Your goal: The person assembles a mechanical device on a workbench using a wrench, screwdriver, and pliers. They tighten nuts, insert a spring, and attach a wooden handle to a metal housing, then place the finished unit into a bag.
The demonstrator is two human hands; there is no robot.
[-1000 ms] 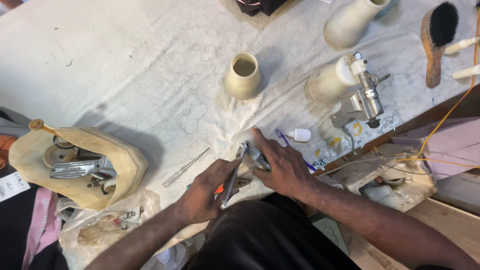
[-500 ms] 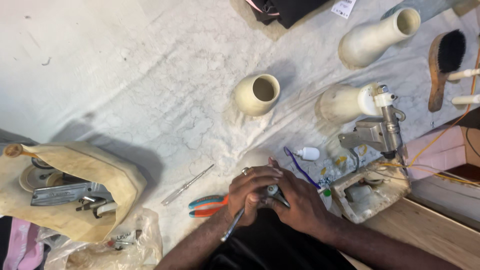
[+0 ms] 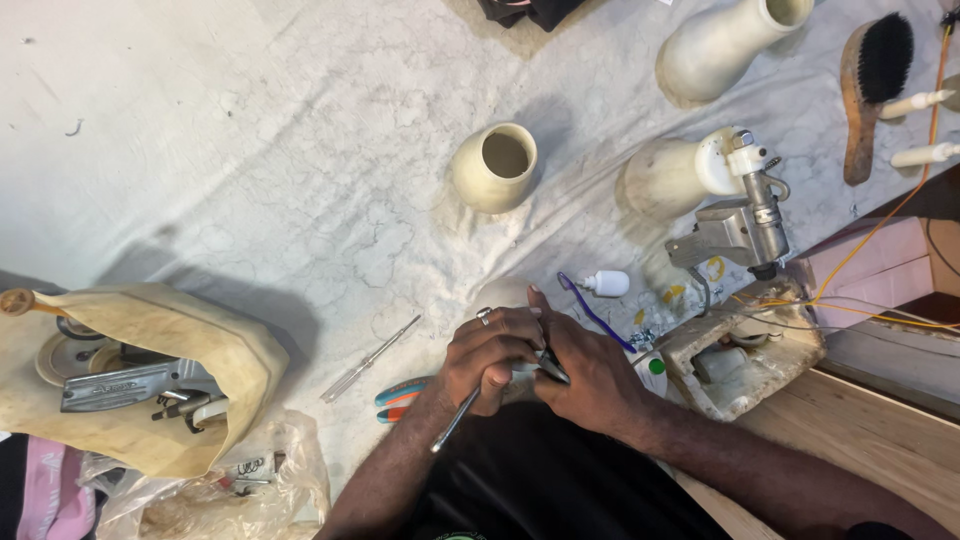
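Evidently mid-adjustment, the left hand [image 3: 487,352] and right hand [image 3: 590,375] both grip a slim metal tool [image 3: 462,415] above the worktop [image 3: 250,150] edge, near orange-handled pliers [image 3: 402,394]; steady, fine finger pressure seems needed.

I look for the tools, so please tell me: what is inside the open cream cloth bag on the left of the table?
Inside the cream cloth bag lie a grey metal tool, round metal discs and small dark metal parts. The cloth covers whatever lies deeper, so the rest cannot be seen.
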